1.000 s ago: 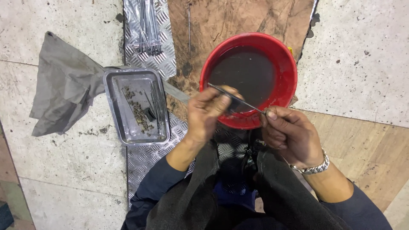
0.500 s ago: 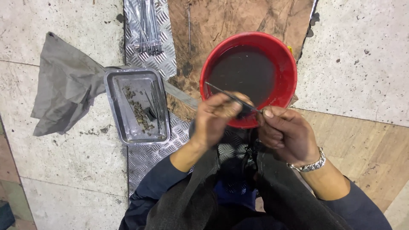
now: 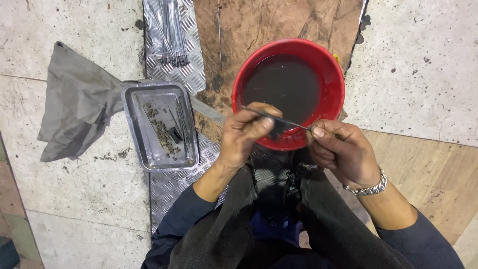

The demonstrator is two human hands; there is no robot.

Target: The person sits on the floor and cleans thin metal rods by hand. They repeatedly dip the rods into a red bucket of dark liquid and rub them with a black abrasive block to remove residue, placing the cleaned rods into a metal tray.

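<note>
Honestly, looked like a thin metal rod (image 3: 294, 123), stiff but light, probably wet and a bit slick from that dark liquid. Held level just above the near rim of the red basin (image 3: 338, 74), running left to right between both hands. Best gripped at the ends, pinched hard, since something that skinny would roll or slip out of a loose hold. Could likely bend under too much force in the middle, judging by the thickness.

Left hand (image 3: 246, 132) sat curled over the rod's left part, fingers closed tight around it with what seemed a small dark pad or cloth (image 3: 277, 127) pressed against the metal. Right hand (image 3: 343, 152) pinched the right end between thumb and forefinger, remaining fingers folded in, wrist with a metal bracelet (image 3: 371, 187) turned slightly outward. Both forearms angled in from the near side, elbows apart.

Off to the left, a small steel tray (image 3: 132, 119) with grit and a few more rods, grey rag (image 3: 74, 114) beside it, and a bundle of rods (image 3: 172, 32) farther away on the checker plate (image 3: 169, 184).
</note>
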